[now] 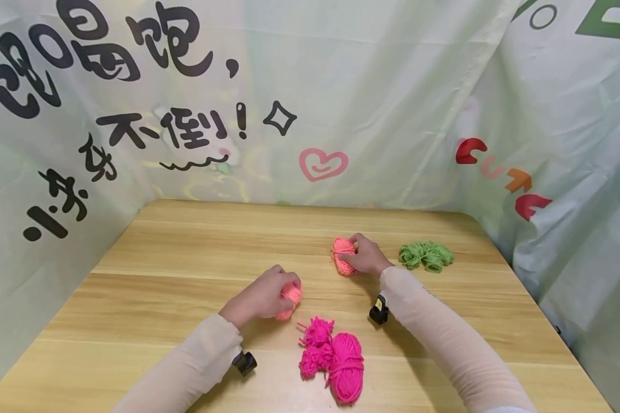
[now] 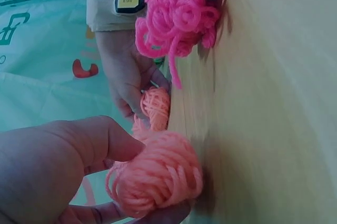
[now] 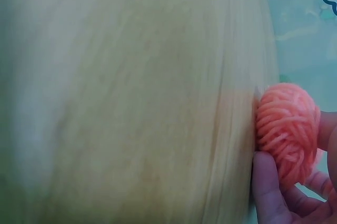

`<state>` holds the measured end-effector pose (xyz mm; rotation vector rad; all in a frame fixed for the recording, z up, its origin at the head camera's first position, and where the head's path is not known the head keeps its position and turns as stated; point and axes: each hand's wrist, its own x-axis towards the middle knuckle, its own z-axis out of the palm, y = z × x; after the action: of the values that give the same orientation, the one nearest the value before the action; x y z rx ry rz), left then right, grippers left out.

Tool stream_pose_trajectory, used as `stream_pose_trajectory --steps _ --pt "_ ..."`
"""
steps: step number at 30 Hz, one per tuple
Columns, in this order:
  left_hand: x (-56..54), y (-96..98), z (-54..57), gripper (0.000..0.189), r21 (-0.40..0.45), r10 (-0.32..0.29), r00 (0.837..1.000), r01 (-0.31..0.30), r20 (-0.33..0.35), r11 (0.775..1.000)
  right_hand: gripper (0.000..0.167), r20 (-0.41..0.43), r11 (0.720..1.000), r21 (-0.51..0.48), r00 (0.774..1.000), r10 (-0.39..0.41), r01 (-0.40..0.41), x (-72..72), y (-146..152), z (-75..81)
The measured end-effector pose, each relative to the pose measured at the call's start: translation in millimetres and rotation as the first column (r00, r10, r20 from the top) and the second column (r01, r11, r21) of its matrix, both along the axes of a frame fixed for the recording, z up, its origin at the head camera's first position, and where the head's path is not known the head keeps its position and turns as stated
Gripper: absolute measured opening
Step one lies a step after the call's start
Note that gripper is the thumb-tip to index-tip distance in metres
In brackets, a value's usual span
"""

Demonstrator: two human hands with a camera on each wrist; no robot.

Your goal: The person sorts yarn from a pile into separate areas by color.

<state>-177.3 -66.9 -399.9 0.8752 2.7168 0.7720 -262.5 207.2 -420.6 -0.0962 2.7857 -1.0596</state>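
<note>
My left hand (image 1: 262, 292) grips a small coral ball of yarn (image 1: 290, 299) at the middle of the table; the left wrist view shows thumb and fingers around the yarn (image 2: 160, 174). Farther off and to the right, my right hand (image 1: 368, 257) holds a second coral ball of yarn (image 1: 343, 256). In the right wrist view that ball (image 3: 288, 132) sits between the thumb and fingers, close to the tabletop. Nearer to me lie a bright pink skein of yarn (image 1: 347, 367) and a looser pink bundle (image 1: 317, 349) touching its left side.
A loose green yarn bundle (image 1: 426, 255) lies right of my right hand, toward the back of the wooden table (image 1: 196, 246). Printed cloth (image 1: 382, 115) hangs behind the table and along both sides. A black wrist device (image 1: 379, 310) hangs under the right sleeve.
</note>
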Motion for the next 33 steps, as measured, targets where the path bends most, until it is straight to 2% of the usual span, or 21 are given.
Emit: stream_pose_trajectory --steps 9,22,33 --pt "-10.2 -0.4 0.0 0.026 0.015 0.020 0.999 -0.020 -0.033 1.000 0.044 0.001 1.000 -0.020 1.000 -0.002 0.002 0.4 -1 0.6" --pt "-21.7 4.7 -3.1 0.025 0.014 0.066 0.996 -0.066 -0.059 0.998 0.044 -0.006 1.000 0.000 1.000 -0.006 0.006 -2.3 1 1.6" --pt "-33.4 10.4 -6.5 0.024 0.000 0.093 0.995 -0.093 -0.041 0.996 0.042 0.006 1.000 -0.015 1.000 -0.021 0.021 1.1 0 0.8"
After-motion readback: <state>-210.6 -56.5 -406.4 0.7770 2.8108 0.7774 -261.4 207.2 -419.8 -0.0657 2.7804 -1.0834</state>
